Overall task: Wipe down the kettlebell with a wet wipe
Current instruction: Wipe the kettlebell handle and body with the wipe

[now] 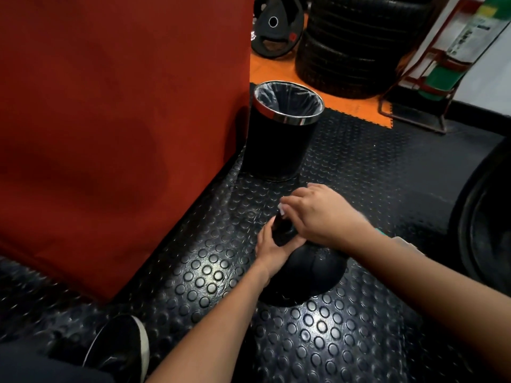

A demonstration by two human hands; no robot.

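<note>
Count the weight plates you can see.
1: a black weight plate leans at the top, left of the stacked tyres. More may be hidden behind the red block.

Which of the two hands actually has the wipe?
The right hand, on top of the kettlebell handle, presses the white wet wipe; the left hand only grips the handle.

Bare forearms; black shoe [121,346] with white sole edge.

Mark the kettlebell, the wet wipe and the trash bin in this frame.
kettlebell [312,269]: head view, on its round black body.
wet wipe [282,209]: head view, white corner showing beneath the right hand.
trash bin [272,150]: head view, on its black side wall.
</note>
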